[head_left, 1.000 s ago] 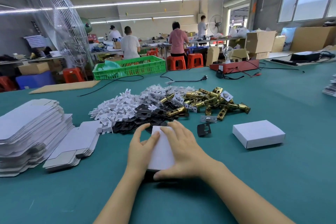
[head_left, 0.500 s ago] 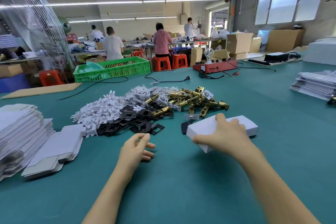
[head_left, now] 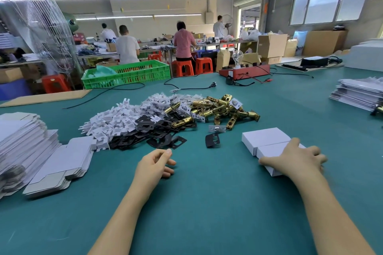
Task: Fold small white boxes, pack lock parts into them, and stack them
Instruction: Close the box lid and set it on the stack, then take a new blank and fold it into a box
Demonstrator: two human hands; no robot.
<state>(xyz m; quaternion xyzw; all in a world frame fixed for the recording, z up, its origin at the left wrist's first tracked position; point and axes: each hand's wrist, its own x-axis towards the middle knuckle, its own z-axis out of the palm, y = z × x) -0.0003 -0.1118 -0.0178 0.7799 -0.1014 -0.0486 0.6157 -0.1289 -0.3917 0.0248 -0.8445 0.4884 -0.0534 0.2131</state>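
My right hand (head_left: 296,159) grips a closed small white box (head_left: 269,151), thumb on its near-left edge and fingers over the top. The box lies on the green table, touching the near side of a second closed white box (head_left: 265,137). My left hand (head_left: 154,164) rests on the table with loosely curled fingers and holds nothing. Beyond it lie heaps of black strike plates (head_left: 149,132), white plastic inserts (head_left: 112,122) and brass latches (head_left: 219,109). Flat box blanks (head_left: 22,141) are stacked at the left.
One black plate (head_left: 212,139) and a silver plate (head_left: 216,128) lie apart between the heaps and the boxes. A stack of white sheets (head_left: 358,93) sits at the right. A green crate (head_left: 128,73), a red tester with a bulb (head_left: 244,71) and cables lie farther back.
My right hand carried the closed box from the table's middle to the right and set it down against the other box. My left hand let go and stayed near the middle.
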